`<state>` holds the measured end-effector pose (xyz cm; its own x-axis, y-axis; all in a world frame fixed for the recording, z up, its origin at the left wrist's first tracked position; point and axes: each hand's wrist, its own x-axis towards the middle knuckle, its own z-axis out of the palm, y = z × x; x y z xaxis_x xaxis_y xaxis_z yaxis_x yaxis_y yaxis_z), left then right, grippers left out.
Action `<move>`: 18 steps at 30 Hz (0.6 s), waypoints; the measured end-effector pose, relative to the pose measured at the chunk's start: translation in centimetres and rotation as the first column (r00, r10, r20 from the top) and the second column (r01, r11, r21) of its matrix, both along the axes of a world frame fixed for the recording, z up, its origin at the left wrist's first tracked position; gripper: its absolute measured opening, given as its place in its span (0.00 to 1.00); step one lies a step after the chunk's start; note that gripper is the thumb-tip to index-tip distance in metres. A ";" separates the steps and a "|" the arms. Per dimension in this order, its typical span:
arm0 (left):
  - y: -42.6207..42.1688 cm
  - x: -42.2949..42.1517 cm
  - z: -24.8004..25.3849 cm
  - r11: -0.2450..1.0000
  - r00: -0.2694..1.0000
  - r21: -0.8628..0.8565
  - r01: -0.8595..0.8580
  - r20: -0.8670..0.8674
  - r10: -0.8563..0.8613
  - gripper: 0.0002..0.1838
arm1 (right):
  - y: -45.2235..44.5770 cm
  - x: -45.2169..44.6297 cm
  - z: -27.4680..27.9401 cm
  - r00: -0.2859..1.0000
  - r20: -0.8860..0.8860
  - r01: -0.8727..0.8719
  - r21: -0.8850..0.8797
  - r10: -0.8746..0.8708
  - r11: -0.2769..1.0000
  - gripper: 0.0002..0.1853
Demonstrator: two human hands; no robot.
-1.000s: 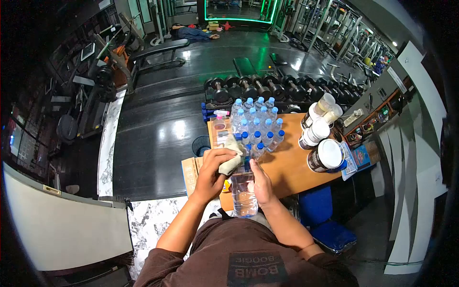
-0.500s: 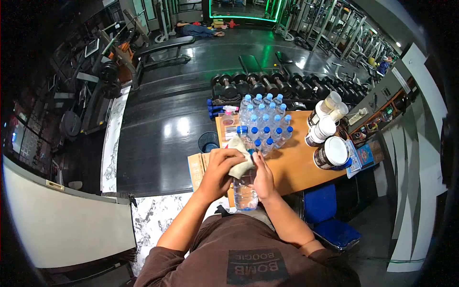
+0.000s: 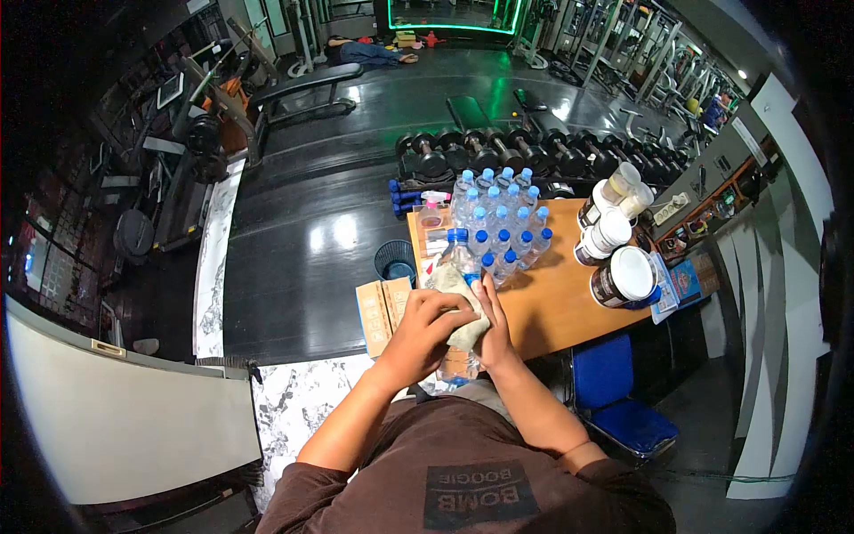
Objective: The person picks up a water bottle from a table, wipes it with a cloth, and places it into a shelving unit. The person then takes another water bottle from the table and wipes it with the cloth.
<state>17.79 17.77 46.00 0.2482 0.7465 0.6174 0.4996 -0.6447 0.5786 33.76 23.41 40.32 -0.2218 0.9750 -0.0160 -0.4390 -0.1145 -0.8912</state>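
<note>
probably snug, the left fingers [image 3: 445, 304] curl nearly closed over a cloth [image 3: 449, 280], pressing a capped bottle [image 3: 463, 255]; the right fingers [image 3: 492, 303] wrap its side. hard rubbing could twist it loose, or knock standing bottles [image 3: 501, 223] across the worktop [image 3: 551, 307].

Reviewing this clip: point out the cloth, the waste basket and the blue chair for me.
Cloth [image 3: 465, 336]: head view, on its lower part, below the left fingers.
Waste basket [image 3: 396, 274]: head view, on its dark side wall.
Blue chair [image 3: 630, 427]: head view, on the seat.
</note>
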 end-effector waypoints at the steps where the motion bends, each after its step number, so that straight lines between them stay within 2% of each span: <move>1: 0.2 -0.4 -0.2 1.000 1.000 0.013 0.014 0.013 -0.014 0.31 | -0.3 0.1 2.0 0.996 -0.003 -0.094 -0.013 0.094 0.995 0.28; 3: 0.2 -1.0 -0.5 0.999 0.999 0.029 0.032 0.026 -0.033 0.31 | 0.1 0.3 1.5 0.998 0.034 -0.056 -0.009 0.056 0.998 0.28; 5: -0.4 -1.3 -0.9 0.997 0.990 -0.060 0.050 0.136 -0.041 0.26 | 0.6 0.9 0.3 0.997 0.082 -0.012 -0.044 0.016 0.999 0.27; 7: -0.9 -1.9 -0.9 0.991 0.985 -0.083 0.109 0.141 -0.096 0.25 | 0.1 0.9 2.4 0.998 0.065 -0.023 -0.026 0.024 0.999 0.27; 9: -1.4 -2.2 -0.8 0.950 0.955 -0.153 0.272 0.165 -0.247 0.25 | -0.2 0.8 4.1 1.000 -0.008 -0.030 -0.174 0.029 0.984 0.27; 11: -1.4 -1.6 -0.4 0.953 0.958 -0.140 0.269 0.140 -0.250 0.24 | 0.0 0.8 3.1 1.000 0.002 -0.020 -0.144 0.020 0.989 0.28; 13: -0.8 -1.0 -0.8 0.984 0.970 -0.082 0.159 0.197 -0.140 0.24 | -0.1 0.8 1.7 0.998 -0.057 -0.026 -0.123 0.019 0.992 0.30; 14: -0.3 -0.6 -1.2 0.994 0.975 -0.071 0.087 0.210 -0.071 0.24 | 0.0 0.5 0.0 0.998 0.051 0.042 -0.063 -0.039 0.997 0.32; 15: 0.4 -0.3 -0.8 0.998 0.976 -0.051 0.027 0.219 -0.015 0.24 | -0.9 -0.2 2.1 0.998 0.059 0.045 -0.134 -0.037 0.990 0.33; 17: 2.2 -0.3 -0.9 0.992 0.974 0.031 -0.119 0.197 0.110 0.24 | -1.0 -0.5 -0.5 0.981 0.185 0.051 0.025 -0.055 0.998 0.30; 18: 3.0 -0.2 -0.6 0.982 0.957 0.012 -0.187 0.230 0.179 0.23 | -1.0 -1.0 -0.3 0.926 0.362 0.001 0.276 -0.105 0.961 0.28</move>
